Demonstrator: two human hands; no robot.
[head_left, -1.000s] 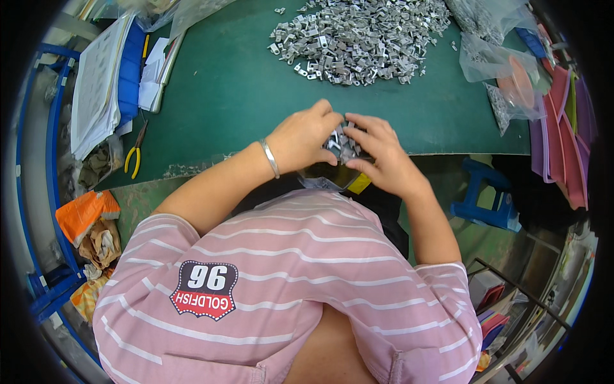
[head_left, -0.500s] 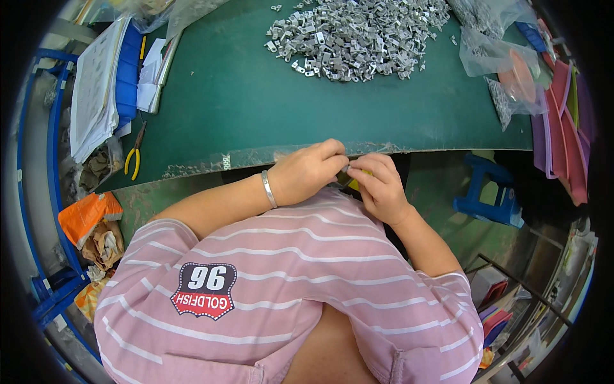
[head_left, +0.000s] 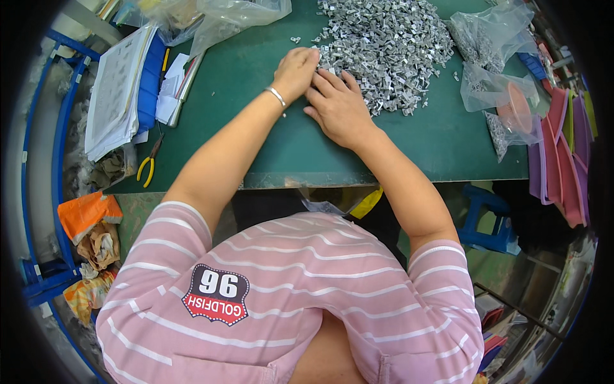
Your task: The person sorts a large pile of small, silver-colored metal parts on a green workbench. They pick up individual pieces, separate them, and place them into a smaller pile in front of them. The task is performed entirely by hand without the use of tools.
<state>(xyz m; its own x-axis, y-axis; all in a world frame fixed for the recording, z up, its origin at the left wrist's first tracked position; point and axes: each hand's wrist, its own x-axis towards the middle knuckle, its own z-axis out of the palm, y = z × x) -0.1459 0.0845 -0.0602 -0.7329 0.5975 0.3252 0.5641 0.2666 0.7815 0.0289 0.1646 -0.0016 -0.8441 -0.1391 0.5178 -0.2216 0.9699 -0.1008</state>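
Gathering metal pieces (head_left: pixel 400 57) at upper centre seems the step; right hand (head_left: pixel 342 110) spread, left hand (head_left: pixel 297 72) curled, grip hidden; next presumably needs cupping.

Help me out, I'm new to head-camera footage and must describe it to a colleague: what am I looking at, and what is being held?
There is no machine here, just a person's two bare hands. The view comes from a wide fisheye camera worn on the head, looking down, so straight edges bend near the rim. On the flat green tabletop lies a big pile of small silver-coloured metal parts. The left hand and right hand are at its near left edge; whether either holds a part is hidden. Yellow-handled metal pliers lie toward the left, and clear plastic bags of small metallic pieces toward the right.
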